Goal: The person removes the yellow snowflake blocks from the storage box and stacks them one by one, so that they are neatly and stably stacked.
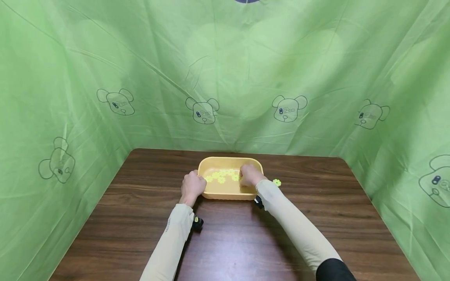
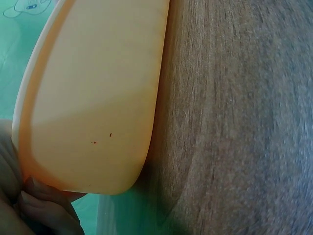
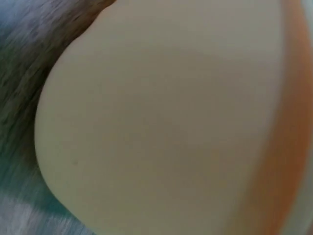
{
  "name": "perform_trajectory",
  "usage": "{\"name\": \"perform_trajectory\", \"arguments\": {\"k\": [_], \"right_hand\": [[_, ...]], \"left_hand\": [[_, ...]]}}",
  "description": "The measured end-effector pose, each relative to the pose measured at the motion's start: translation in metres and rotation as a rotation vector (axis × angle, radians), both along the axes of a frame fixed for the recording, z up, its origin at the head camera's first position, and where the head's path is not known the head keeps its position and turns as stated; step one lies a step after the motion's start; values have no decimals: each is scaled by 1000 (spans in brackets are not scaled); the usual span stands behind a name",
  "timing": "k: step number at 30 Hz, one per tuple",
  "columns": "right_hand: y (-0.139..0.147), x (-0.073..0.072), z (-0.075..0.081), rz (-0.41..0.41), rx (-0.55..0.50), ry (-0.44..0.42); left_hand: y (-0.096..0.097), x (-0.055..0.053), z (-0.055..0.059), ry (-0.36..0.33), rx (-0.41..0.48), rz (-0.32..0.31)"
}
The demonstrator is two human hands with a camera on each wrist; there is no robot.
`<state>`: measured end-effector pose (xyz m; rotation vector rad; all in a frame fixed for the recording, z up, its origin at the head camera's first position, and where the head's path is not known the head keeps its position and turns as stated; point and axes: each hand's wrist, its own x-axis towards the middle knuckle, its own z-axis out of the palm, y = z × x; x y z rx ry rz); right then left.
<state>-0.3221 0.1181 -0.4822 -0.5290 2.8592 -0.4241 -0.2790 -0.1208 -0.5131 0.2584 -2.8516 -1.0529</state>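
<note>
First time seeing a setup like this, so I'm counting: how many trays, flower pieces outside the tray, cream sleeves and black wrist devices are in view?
Yellow tray: 1
Flower piece outside the tray: 1
Cream sleeves: 2
Black wrist devices: 2
Total: 6
Flower pieces inside the tray overlap, so they are left uncounted.

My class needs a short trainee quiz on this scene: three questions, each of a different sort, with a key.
1. Multiple choice: What does the left hand grip?
A) a cup
B) the edge of the tray
C) a spoon

2. True or false: Every one of the flower pieces lies inside the tray.

3. Fill in: In the head view, the right hand reaches into the tray near its ____ end.

Key:
1. B
2. False; a stray flower piece lies on the table, outside the tray.
3. right
</note>
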Motion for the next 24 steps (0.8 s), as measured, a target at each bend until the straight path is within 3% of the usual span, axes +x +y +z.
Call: {"name": "perform_trajectory", "arguments": {"k": [24], "right_hand": [[4,8,-11,19,47,67]], "left_hand": [[6,10,-2,5,2,33]]}}
